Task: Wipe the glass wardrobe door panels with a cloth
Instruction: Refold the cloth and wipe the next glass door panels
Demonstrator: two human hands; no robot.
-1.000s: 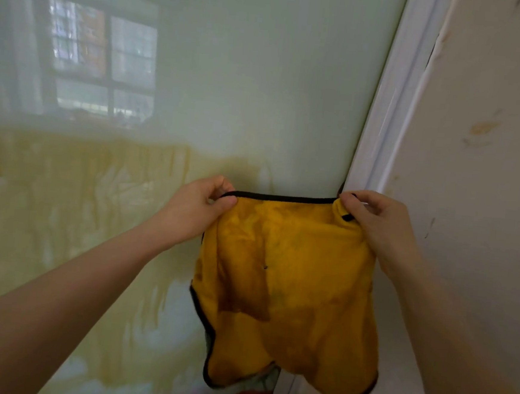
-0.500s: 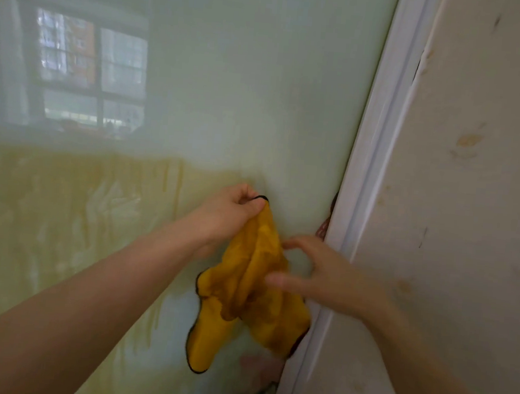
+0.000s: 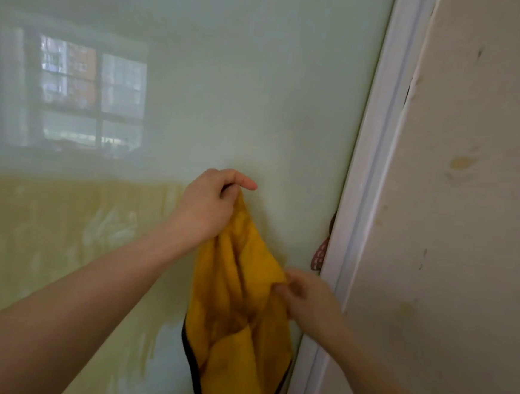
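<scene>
I see no worktop here, only the upright glass door panel (image 3: 230, 85) with its white frame (image 3: 369, 174) on the right edge. The yellow cloth (image 3: 238, 304) hangs in front of the glass; whether it touches, I cannot tell.

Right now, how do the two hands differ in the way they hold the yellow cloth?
The left hand grips the yellow cloth at its top, bunched, so the cloth hangs down; the right hand pinches a fold lower, at the cloth's right side. The left hand looks sharp, the right hand blurred. Both hold the same cloth before the glass panel.
</scene>
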